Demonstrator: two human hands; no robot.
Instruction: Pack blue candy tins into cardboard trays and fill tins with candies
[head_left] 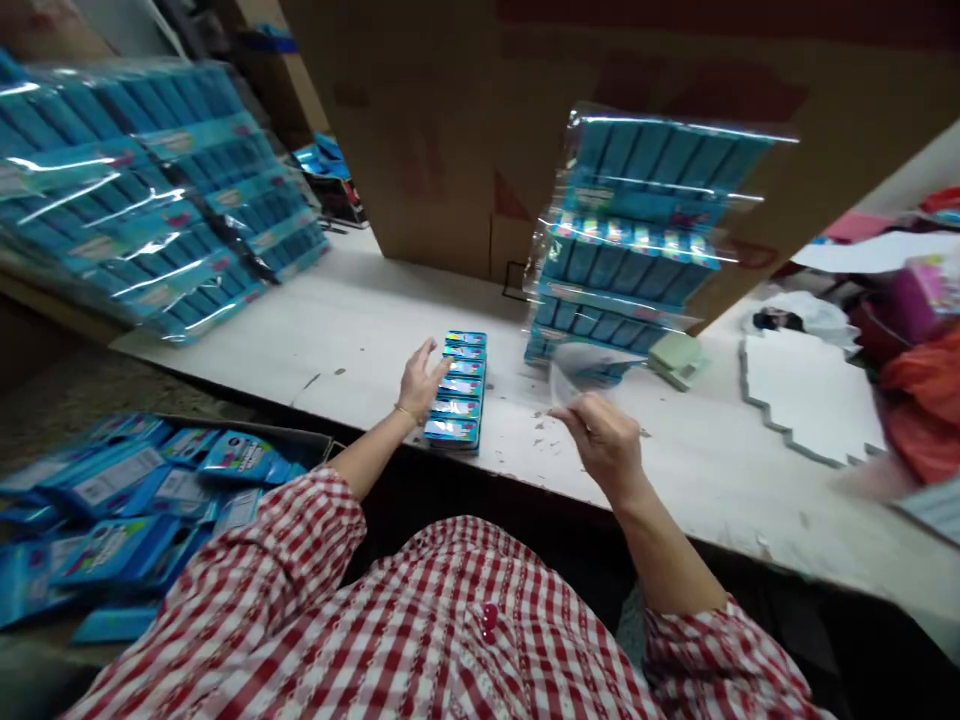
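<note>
A row of several small blue boxes (456, 408) with shiny, colourful ends lies on the white table, near its front edge. My left hand (424, 382) is at the row's left side with fingers apart, one of them reaching over the boxes; whether it presses on them I cannot tell. To the right, my right hand (606, 438) pinches the edge of a clear plastic bag (581, 370), which is blurred and lifts off the tabletop. Behind that bag, a stack of clear-wrapped packs of blue boxes (630, 230) leans against a cardboard carton.
The large brown carton (442, 150) stands at the back of the white table (360, 330). Many wrapped blue packs (150, 190) are stacked at left. Loose blue packets (112, 540) fill an open box below. A pale green block (675, 358) and white card sheets (810, 395) lie right.
</note>
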